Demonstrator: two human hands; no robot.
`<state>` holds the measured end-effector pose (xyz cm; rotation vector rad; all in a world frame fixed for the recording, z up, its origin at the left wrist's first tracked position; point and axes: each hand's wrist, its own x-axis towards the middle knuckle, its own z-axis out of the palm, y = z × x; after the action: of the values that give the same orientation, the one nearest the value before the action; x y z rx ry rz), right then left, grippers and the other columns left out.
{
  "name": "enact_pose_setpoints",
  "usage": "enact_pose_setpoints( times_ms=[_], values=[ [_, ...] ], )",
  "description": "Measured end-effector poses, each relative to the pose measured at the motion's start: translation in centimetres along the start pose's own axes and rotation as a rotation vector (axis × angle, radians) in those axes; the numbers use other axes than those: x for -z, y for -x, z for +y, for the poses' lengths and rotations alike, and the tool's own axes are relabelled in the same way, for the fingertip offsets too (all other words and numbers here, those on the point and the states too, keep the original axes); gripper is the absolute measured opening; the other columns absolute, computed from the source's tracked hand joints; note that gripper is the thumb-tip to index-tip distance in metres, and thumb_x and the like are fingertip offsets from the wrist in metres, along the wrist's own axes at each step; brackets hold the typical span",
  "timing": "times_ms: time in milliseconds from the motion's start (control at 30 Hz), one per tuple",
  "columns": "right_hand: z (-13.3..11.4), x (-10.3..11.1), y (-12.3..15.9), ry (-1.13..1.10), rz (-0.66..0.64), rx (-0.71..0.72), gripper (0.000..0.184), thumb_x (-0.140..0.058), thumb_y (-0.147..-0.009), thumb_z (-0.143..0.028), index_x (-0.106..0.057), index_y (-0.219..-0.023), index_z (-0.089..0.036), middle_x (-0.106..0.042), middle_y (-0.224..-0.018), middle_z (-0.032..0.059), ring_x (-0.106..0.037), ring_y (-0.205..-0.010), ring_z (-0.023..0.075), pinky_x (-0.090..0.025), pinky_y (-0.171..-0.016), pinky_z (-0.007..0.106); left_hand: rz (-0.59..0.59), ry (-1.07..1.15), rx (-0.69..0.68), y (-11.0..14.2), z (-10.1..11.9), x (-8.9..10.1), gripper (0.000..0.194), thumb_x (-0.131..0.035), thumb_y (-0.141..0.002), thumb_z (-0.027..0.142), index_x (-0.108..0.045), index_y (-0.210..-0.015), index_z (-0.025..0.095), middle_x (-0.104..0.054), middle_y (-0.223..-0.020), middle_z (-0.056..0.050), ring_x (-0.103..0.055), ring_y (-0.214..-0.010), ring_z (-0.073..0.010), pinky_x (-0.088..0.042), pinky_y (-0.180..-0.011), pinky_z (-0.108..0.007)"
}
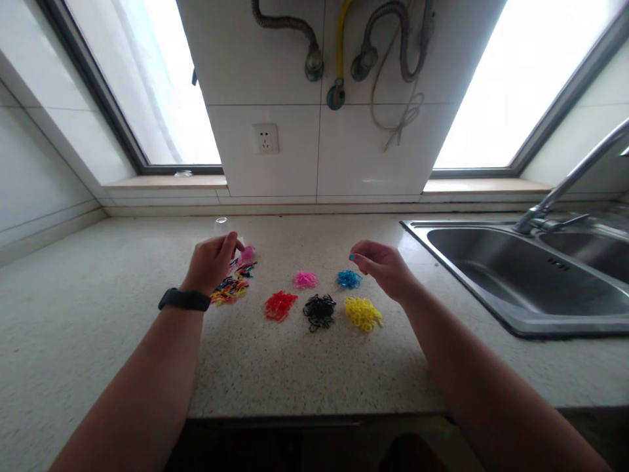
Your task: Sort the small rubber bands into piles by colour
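Note:
My left hand [209, 262], a dark band on its wrist, is over the mixed pile of coloured rubber bands [230, 288]. Its fingers are curled together, and what they hold, if anything, is hidden. Just past the fingertips is something pink [247, 253]. A tiny blue rubber band [351, 257] is pinched in my right hand [381, 263], above and right of the blue pile [348, 279]. Sorted piles lie between the hands: pink [305, 280], red [280, 305], black [319, 311] and yellow [363, 313].
A clear plastic container [222, 226] stands behind my left hand, partly hidden. On the right, a steel sink [501, 275] with a tap [550, 203] is set into the speckled counter [295, 373]. Hoses and a socket [266, 138] are on the tiled wall behind.

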<state>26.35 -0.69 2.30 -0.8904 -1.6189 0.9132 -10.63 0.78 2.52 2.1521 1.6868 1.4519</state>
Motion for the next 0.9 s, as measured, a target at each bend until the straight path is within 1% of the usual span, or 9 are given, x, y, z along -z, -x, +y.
enact_pose_setpoints(
  times_ms=[100, 233, 333, 433, 533, 733, 900],
  values=[
    [-0.4, -0.1, 0.1, 0.001, 0.005, 0.024, 0.018, -0.071, -0.078, -0.037, -0.065, -0.081, -0.02, -0.053, -0.065, -0.0026, -0.042, -0.056, 0.0085, -0.032, -0.05, 0.026, -0.003, -0.033, 0.009, 0.0, 0.1, 0.0, 0.048, -0.042, -0.097, 0.045, -0.073, -0.073, 0.018, -0.056, -0.056, 0.0, -0.054, -0.052, -0.0128, -0.038, -0.053, -0.025],
    [-0.7, 0.0, 0.3, 0.037, 0.055, 0.083, 0.013, -0.069, -0.078, -0.033, -0.064, -0.08, -0.02, -0.052, -0.064, -0.0026, -0.04, -0.056, 0.0089, -0.031, -0.049, 0.026, -0.022, -0.095, 0.009, 0.1, 0.3, -0.1, 0.043, -0.047, -0.095, 0.045, -0.073, -0.073, 0.018, -0.057, -0.054, 0.001, -0.055, -0.052, -0.0138, -0.038, -0.052, -0.025],
    [-1.0, 0.2, 0.3, 0.116, 0.086, 0.121, 0.011, -0.068, -0.079, -0.031, -0.064, -0.08, -0.021, -0.057, -0.067, -0.0002, -0.046, -0.06, 0.0106, -0.036, -0.051, 0.027, -0.025, -0.118, 0.007, 0.1, 0.4, -0.1, 0.043, -0.046, -0.094, 0.045, -0.072, -0.072, 0.018, -0.06, -0.054, 0.001, -0.056, -0.052, -0.0142, -0.038, -0.052, -0.025],
    [-1.1, 0.3, 0.3, 0.201, 0.122, 0.107, 0.012, -0.065, -0.08, -0.032, -0.064, -0.082, -0.021, -0.064, -0.074, 0.0031, -0.051, -0.064, 0.0124, -0.04, -0.054, 0.028, -0.03, -0.13, 0.001, 0.1, 0.4, -0.1, 0.043, -0.046, -0.094, 0.044, -0.073, -0.073, 0.018, -0.063, -0.056, 0.0, -0.056, -0.052, -0.0144, -0.037, -0.051, -0.025],
    [-0.8, 0.5, 0.2, 0.24, 0.142, 0.102, 0.013, -0.065, -0.081, -0.033, -0.064, -0.083, -0.02, -0.067, -0.08, 0.0052, -0.054, -0.067, 0.0135, -0.043, -0.056, 0.029, -0.033, -0.13, 0.001, 0.2, 0.4, -0.1, 0.043, -0.046, -0.093, 0.045, -0.074, -0.073, 0.019, -0.064, -0.057, 0.0, -0.056, -0.051, -0.0146, -0.037, -0.05, -0.026],
    [-0.3, 0.8, 0.1, 0.224, 0.132, 0.129, 0.012, -0.068, -0.079, -0.031, -0.063, -0.08, -0.02, -0.068, -0.078, 0.0047, -0.054, -0.065, 0.0129, -0.044, -0.057, 0.03, -0.036, -0.143, 0.0, 0.2, 0.3, -0.2, 0.043, -0.046, -0.093, 0.045, -0.075, -0.073, 0.019, -0.063, -0.054, 0.0, -0.055, -0.05, -0.0146, -0.037, -0.05, -0.026],
    [-0.5, 0.9, 0.0, 0.192, 0.099, 0.104, 0.016, -0.071, -0.077, -0.033, -0.063, -0.078, -0.02, -0.065, -0.072, 0.0028, -0.053, -0.062, 0.0121, -0.042, -0.056, 0.03, -0.022, -0.162, -0.002, 0.1, 0.2, -0.2, 0.044, -0.046, -0.093, 0.045, -0.074, -0.072, 0.019, -0.062, -0.053, 0.0, -0.055, -0.05, -0.0144, -0.036, -0.051, -0.026]
  ],
)
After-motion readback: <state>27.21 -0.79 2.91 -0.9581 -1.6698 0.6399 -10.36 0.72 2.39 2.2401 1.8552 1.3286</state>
